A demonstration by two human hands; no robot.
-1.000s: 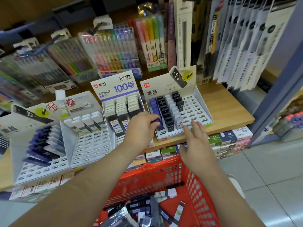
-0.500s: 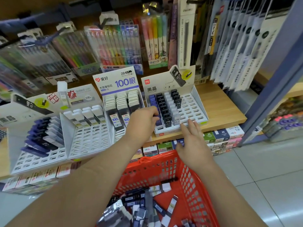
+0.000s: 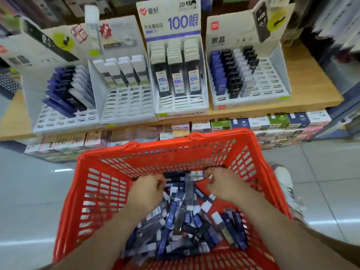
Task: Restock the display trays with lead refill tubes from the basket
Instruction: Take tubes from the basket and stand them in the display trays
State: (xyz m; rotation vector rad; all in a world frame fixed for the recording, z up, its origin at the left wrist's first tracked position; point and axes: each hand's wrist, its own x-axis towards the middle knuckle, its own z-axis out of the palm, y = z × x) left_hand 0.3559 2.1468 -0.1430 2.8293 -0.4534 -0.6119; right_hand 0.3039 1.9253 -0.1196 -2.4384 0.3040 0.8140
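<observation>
We take basket point(image 3: 101, 191) as landmark. In basket: heap of lead refill tubes point(image 3: 181, 221), with our left hand point(image 3: 148, 190) and right hand point(image 3: 224, 185) in it near far wall. Behind basket: shelf point(image 3: 311, 94) carrying four trays in a row: outer-left tray point(image 3: 58, 121) and inner-left tray point(image 3: 126, 106) behind-left, middle tray point(image 3: 181, 105) straight behind, right tray point(image 3: 272, 82) behind-right. Just behind basket, under shelf: row of boxes point(image 3: 278, 121). Right of basket: shoe point(image 3: 284, 182) on floor point(image 3: 29, 191).

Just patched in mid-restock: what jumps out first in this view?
A bright red basket fills the foreground, heaped with lead refill tubes, the left hand and right hand down among them. Behind it, display trays line the wooden shelf, the rightmost tray showing many empty slots.
</observation>
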